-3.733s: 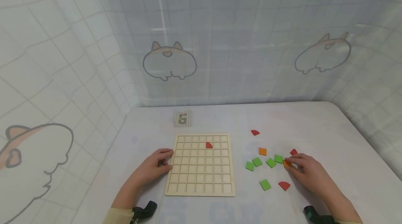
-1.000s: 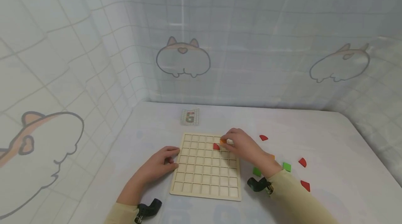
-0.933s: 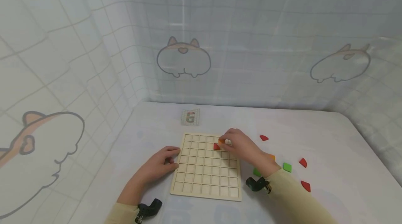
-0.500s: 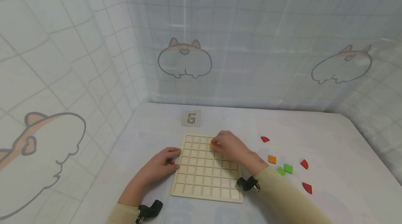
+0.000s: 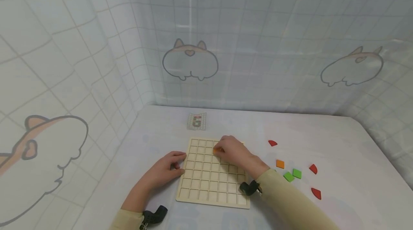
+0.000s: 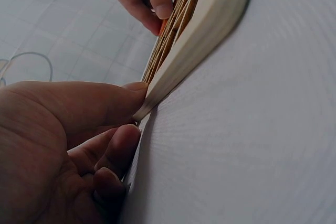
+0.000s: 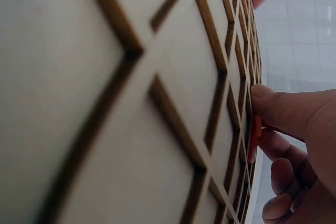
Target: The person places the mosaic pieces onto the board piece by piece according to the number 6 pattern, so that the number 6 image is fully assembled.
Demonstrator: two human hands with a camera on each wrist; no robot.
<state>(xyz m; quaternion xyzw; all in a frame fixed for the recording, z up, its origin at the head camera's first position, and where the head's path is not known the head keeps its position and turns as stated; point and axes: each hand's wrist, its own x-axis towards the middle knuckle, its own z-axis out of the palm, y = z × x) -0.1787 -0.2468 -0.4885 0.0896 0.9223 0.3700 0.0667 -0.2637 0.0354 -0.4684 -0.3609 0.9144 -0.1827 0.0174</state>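
A pale wooden grid board (image 5: 206, 178) lies on the table. My left hand (image 5: 166, 169) rests at its left edge, thumb and index fingertips touching the rim, as the left wrist view shows close up. Over the upper part of the board, my right hand (image 5: 233, 151) pinches a small orange square tile (image 5: 215, 151) between thumb and fingers. In the right wrist view the orange tile (image 7: 258, 124) is right beside a red quarter-round tile (image 7: 253, 142) in the grid. That red tile is hidden behind my right hand in the head view.
Right of the board lie another orange square (image 5: 280, 164), green squares (image 5: 297, 173) and several red quarter-rounds (image 5: 316, 193). Part of a green tile shows beside my right sleeve (image 5: 287, 201). A small patterned card (image 5: 196, 121) lies behind the board. Patterned curtains (image 5: 258, 43) surround the table.
My right hand has carried the orange tile from the loose tiles onto the board, then slid it leftward over the upper cells. My left hand has stayed at the board's edge.
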